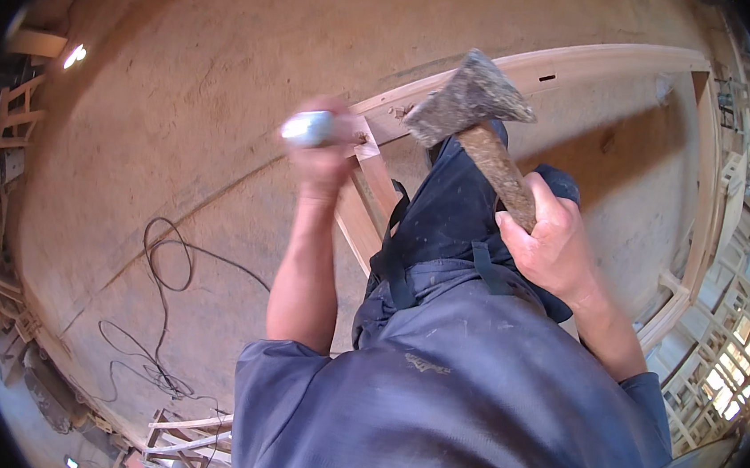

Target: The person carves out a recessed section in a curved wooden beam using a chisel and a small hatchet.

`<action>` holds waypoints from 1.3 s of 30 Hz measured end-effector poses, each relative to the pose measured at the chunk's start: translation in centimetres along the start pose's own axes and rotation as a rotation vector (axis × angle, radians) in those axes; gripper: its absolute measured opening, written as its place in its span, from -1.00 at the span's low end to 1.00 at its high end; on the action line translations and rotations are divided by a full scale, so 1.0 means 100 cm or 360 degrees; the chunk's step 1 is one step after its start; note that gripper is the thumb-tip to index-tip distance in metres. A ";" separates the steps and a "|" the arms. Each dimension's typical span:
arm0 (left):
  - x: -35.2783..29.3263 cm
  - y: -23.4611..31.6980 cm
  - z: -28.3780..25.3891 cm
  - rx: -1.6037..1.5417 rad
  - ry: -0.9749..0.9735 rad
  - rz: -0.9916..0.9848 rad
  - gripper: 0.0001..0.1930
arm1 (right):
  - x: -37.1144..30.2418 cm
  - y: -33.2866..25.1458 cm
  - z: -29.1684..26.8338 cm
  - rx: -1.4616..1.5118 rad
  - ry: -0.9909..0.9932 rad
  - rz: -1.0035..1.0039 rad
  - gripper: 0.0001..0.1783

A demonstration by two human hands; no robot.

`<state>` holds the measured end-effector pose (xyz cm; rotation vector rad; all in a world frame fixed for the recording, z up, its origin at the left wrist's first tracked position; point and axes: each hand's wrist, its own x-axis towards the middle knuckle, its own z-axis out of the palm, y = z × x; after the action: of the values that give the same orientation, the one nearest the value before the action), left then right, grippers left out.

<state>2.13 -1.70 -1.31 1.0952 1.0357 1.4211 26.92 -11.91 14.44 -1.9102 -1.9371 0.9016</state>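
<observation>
In my right hand (549, 236) I grip the worn wooden handle of an axe (469, 100). Its grey, scuffed head is raised toward the upper left, above my thigh. My left hand (324, 158), smeared by motion, is closed round what looks like a chisel (308, 128). Only the chisel's round, pale, shiny end shows; its blade is hidden. Directly beside the left hand is a wooden crosspiece (376, 172) with chips on it. It meets a long wooden rail (586, 63) that runs behind the axe head.
A black cable (166, 278) lies coiled on the brown floor (179, 128) at left. The wooden frame's side post (704, 191) stands at right. Stacked lattice frames (730, 354) are at far right, with wooden pieces (14, 131) along the left rim and more (192, 441) at lower left.
</observation>
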 end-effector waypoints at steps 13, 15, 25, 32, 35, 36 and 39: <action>0.020 0.007 0.096 0.1018 -0.1121 -0.0134 -0.85 | -0.070 0.052 0.007 0.0653 0.0093 0.1117 -0.79; 0.017 -0.015 0.123 0.1317 -0.1278 -0.0126 -0.81 | -0.062 0.055 0.005 0.0677 0.0182 0.1072 -0.84; -0.017 -0.025 0.133 0.1109 -0.0362 0.0292 -0.85 | -0.051 0.063 -0.013 0.0739 0.0355 0.0987 -0.83; -0.016 0.001 0.113 0.0578 0.0398 0.0316 -0.79 | -0.042 0.036 -0.010 0.0689 0.0271 0.0872 -0.83; -0.028 0.000 0.108 0.0540 0.0245 0.0351 -0.83 | -0.039 0.020 -0.008 0.0632 0.0337 0.0685 -0.83; -0.032 -0.002 0.102 0.0527 0.0189 0.0383 -0.85 | -0.039 0.014 -0.005 0.0609 0.0363 0.0604 -0.83; -0.038 -0.004 0.091 0.0423 0.0176 0.0395 -0.85 | -0.043 0.003 0.004 0.0572 0.0587 0.0472 -0.84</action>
<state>11.37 -5.08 -0.08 1.3892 1.2265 1.5859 27.32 -16.19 14.98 -1.9970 -1.2154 0.8305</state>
